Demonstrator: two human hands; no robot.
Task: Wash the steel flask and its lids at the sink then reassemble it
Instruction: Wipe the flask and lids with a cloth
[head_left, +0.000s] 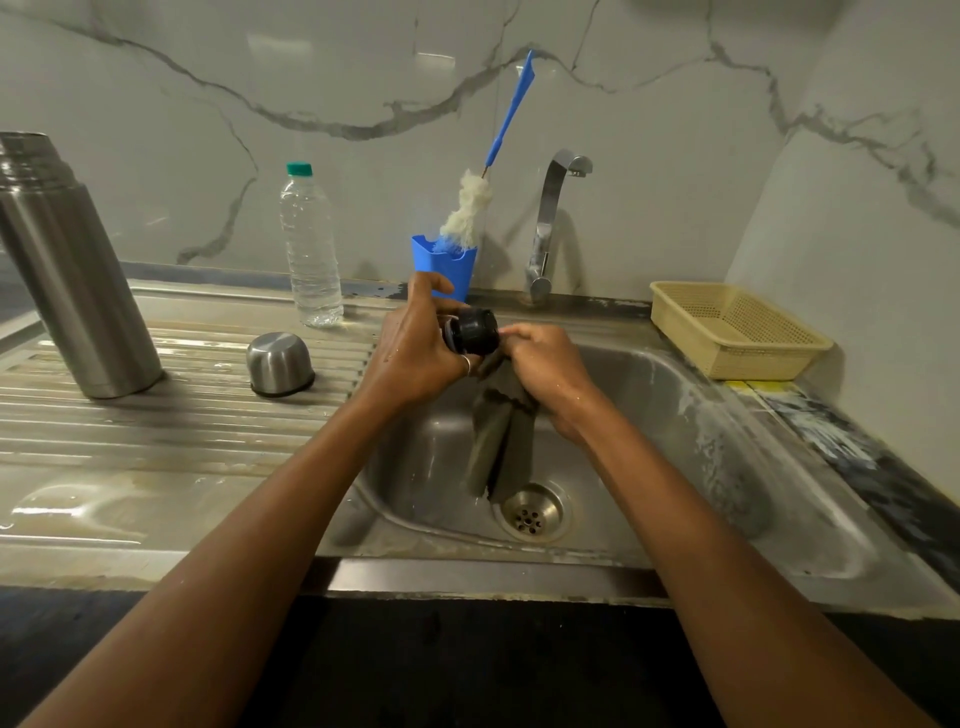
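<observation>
At centre frame the left hand (415, 345) gripped the black inner lid (475, 331), fingers curled round it, thumb lifted clear. The right hand (545, 369) pinched a dark cloth (501, 441) against the lid's side, and the cloth hung down over the sink (701, 415). At the left edge the steel flask (78, 280) stood upright on the drainboard (156, 426), threaded neck bare. 1 steel cup lid (280, 364) sat mouth-down near it, left of centre.

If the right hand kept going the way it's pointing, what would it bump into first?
Probably the black lid that the left hand holds; the right hand, gripping the grey cloth, points leftward at it and looks nearly touching.
</observation>
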